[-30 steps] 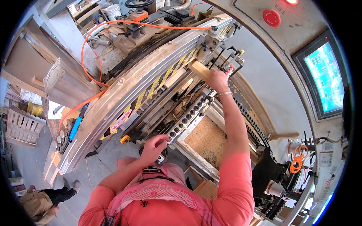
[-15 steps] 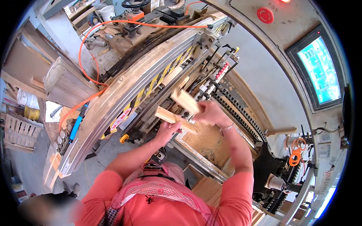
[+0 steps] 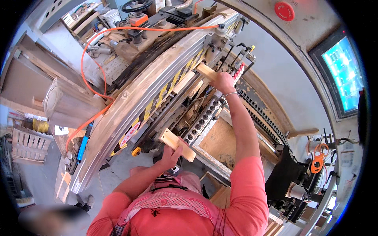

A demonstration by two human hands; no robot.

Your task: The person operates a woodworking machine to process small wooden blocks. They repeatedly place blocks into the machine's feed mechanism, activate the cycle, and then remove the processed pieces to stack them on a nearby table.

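My left hand [image 3: 171,157] is closed around a short pale wooden block [image 3: 179,144], held tilted in front of my waist; small dark holes show near the block's far end. Stretched forward, my right hand [image 3: 223,83] grips a second wooden block [image 3: 206,72] by its near end. That block's other end reaches the rail with yellow and black striped tape [image 3: 174,83]; whether it rests there I cannot tell. Between my two hands runs a row of black round drill holders [image 3: 202,120] on the machine. My right fingertips are partly hidden behind the hand.
A dusty board [image 3: 220,142] lies in the machine bed under my right forearm. An orange hose [image 3: 157,28] loops over the long beam [image 3: 130,92] on the left. At the right are a lit screen [image 3: 341,72] and a red stop button [image 3: 284,11]. A grey cylinder [image 3: 73,98] stands at left.
My right hand has moved forward with its block to the taped rail. My left hand has drawn its block slightly back toward me, away from the right one.
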